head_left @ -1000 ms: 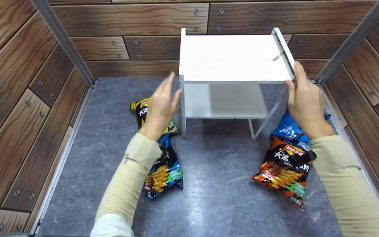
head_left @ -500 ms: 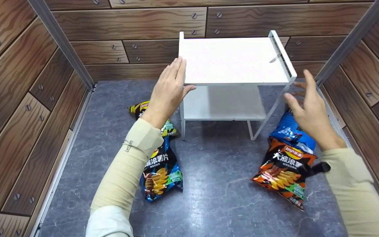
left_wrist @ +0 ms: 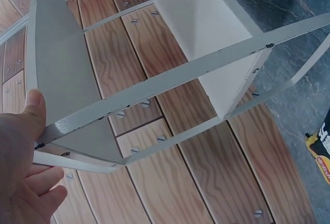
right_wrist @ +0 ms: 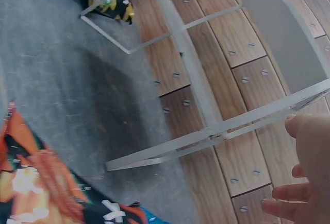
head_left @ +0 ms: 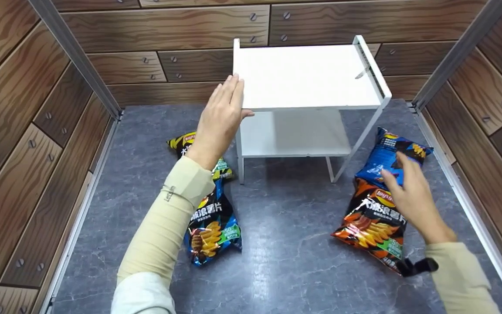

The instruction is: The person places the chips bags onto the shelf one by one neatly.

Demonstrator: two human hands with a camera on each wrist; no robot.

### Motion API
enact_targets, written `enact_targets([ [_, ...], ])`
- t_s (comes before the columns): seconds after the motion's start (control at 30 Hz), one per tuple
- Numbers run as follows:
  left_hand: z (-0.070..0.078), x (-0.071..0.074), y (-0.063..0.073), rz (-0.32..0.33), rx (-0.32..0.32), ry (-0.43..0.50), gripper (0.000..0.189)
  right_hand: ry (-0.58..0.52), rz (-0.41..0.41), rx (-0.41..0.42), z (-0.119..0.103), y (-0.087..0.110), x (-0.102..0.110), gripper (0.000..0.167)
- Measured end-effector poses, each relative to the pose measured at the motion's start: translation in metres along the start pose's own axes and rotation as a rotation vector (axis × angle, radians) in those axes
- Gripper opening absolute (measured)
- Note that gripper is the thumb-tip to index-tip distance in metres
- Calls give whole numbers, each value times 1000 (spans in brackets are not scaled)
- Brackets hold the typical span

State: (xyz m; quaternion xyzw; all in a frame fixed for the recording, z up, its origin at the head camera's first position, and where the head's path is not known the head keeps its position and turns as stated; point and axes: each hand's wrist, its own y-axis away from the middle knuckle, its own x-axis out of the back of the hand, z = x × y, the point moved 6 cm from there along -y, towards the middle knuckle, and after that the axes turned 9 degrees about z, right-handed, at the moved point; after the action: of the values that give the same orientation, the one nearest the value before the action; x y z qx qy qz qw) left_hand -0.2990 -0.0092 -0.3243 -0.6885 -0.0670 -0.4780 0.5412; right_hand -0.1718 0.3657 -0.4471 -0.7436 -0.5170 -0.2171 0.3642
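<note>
A white two-tier side table (head_left: 299, 78) stands on the grey marbled floor. My left hand (head_left: 220, 115) holds its front left corner, fingers stretched along the raised side rail and thumb at the front edge. In the left wrist view, thumb and fingers (left_wrist: 44, 180) lie on either side of the frame. My right hand (head_left: 414, 200), fingers loosely spread and holding nothing, overlaps the blue chip bag (head_left: 373, 163) and the orange-and-black chip bag (head_left: 366, 231). To the left lie a yellow-and-black chip bag (head_left: 182, 139), partly hidden by my left hand, and a blue-and-black chip bag (head_left: 216, 237).
Wood-patterned walls (head_left: 168, 28) enclose the floor at the back and both sides. Metal posts (head_left: 81, 61) rise at the back corners. A black wrist mount (head_left: 416, 266) sticks out from my right sleeve. The table's lower shelf (head_left: 294, 133) carries nothing visible.
My left hand has come to the table's left rail. My right hand has left the front right corner and dropped down over the chip bags on the right.
</note>
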Motion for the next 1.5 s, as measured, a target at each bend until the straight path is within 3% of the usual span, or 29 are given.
enact_targets([
  [0.27,2,0,-1,12,9,-43,68,0,-41,-9,11,33,-20,70],
  [0.5,3,-1,0,23,4,-62,68,83,-59,9,24,71,-40,75],
  [0.67,3,0,-1,32,2,-79,68,215,-70,8,39,98,-54,90],
  [0.83,3,1,-2,35,-1,-108,69,300,-184,-37,57,115,-73,109],
  [1.0,3,0,-2,34,1,-118,68,369,-262,-31,70,123,-85,126],
  [1.1,4,0,-3,33,-3,-119,67,393,-238,6,74,126,-87,129],
  [1.33,2,0,-1,30,1,-131,69,388,-19,181,72,133,-85,116],
  [1.5,1,-1,1,32,-5,-142,69,345,40,214,69,134,-80,110],
])
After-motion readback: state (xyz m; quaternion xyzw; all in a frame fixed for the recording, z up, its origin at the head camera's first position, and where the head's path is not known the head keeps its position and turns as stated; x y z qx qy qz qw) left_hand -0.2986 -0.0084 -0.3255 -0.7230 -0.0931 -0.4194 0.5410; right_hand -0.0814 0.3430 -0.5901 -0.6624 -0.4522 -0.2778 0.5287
